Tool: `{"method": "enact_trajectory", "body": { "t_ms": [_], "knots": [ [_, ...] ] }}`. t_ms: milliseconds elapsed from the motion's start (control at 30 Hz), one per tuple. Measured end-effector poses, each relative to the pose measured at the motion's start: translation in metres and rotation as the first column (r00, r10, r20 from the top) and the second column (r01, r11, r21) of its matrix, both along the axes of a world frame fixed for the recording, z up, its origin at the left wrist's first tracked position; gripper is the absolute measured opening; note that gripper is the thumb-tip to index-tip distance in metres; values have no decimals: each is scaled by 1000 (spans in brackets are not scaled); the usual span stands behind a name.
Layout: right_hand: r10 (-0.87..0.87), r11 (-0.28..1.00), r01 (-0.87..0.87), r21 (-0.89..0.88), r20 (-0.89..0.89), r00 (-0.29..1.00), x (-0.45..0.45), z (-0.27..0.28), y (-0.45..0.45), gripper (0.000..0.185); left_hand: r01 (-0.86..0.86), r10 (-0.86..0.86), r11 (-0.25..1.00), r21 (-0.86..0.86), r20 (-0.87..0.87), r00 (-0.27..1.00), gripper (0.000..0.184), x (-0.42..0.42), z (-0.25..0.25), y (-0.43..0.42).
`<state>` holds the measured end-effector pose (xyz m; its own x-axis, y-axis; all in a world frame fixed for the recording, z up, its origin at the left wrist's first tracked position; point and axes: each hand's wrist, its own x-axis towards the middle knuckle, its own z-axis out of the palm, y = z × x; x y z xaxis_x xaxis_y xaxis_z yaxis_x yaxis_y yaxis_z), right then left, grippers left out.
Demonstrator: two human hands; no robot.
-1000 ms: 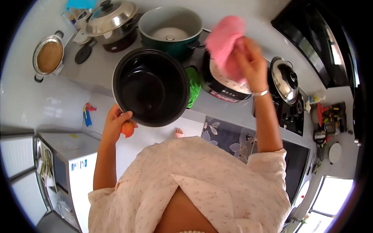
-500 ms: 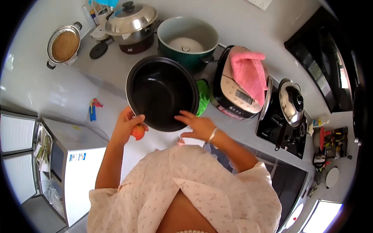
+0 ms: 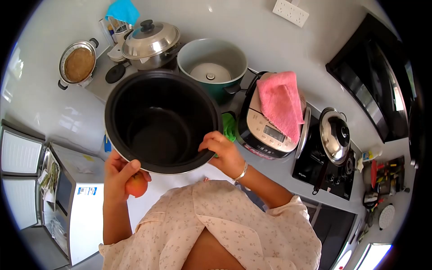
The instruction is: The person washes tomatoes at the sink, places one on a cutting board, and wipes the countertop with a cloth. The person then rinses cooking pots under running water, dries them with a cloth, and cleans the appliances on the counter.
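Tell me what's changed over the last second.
The right hand let go of the pink cloth, now lying on the rice cooker, and moved leftward to take the black pot's rim. The left hand still holds the pot and the reddish round item.

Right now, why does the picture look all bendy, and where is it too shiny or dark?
Head view: straight edges curve and the corners go black, probably a very wide lens; head view: glare on the domed silver metal lid by the stove, and the bright white opening at lower right is washed out; head view: the round black pot is dim inside.
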<state>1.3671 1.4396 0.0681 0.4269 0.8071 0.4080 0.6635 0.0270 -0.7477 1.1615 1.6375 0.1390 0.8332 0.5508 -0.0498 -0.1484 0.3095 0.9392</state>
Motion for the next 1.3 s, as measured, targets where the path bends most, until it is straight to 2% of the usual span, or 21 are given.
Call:
{"method": "enact_trajectory", "body": {
  "t_ms": [33,100,167,267,433,500,533,600,633,800,933,1067,1200,1300],
  "knots": [
    [1,999,-5,34,101,995,7,12,1,34,-10,9,1000,20,72,997,23,-1,2,-1],
    [-9,1000,7,12,250,968,24,40,3,40,-1,-4,999,44,110,994,22,3,3,4],
    [-57,998,38,54,409,911,45,61,6,36,4,-8,1000,19,181,983,23,8,0,8],
    [-187,980,120,159,528,828,83,75,16,37,-63,63,998,-5,106,992,22,10,-6,4],
    [-390,920,342,189,501,773,131,88,42,26,-121,124,982,-145,7,992,22,5,-38,20],
    [-441,896,397,200,502,744,147,84,53,24,-218,212,927,-306,-54,976,21,4,-52,33],
    [-463,882,434,183,501,731,153,80,57,23,-213,207,926,-312,-53,977,21,5,-57,39],
    [-482,868,467,169,510,712,159,73,64,21,-292,280,794,-534,-106,954,19,5,-66,55],
    [-482,867,468,169,518,707,162,70,69,21,-286,277,792,-539,-99,956,19,5,-71,66],
    [-521,825,554,115,536,665,169,53,93,21,-306,342,604,-735,-108,933,18,-1,-97,123],
    [-531,775,631,28,572,626,167,43,107,20,-330,384,542,-773,-122,915,16,-8,-105,161],
    [-536,754,655,-59,521,664,166,31,117,21,-345,403,477,-809,-147,903,14,-8,-117,190],
    [-568,734,677,-53,498,655,162,21,129,20,-340,362,428,-838,-186,914,13,0,-117,211],
    [-574,718,690,-93,483,662,160,14,134,20,-312,319,443,-841,-177,931,14,7,-120,223]
  ]
}}
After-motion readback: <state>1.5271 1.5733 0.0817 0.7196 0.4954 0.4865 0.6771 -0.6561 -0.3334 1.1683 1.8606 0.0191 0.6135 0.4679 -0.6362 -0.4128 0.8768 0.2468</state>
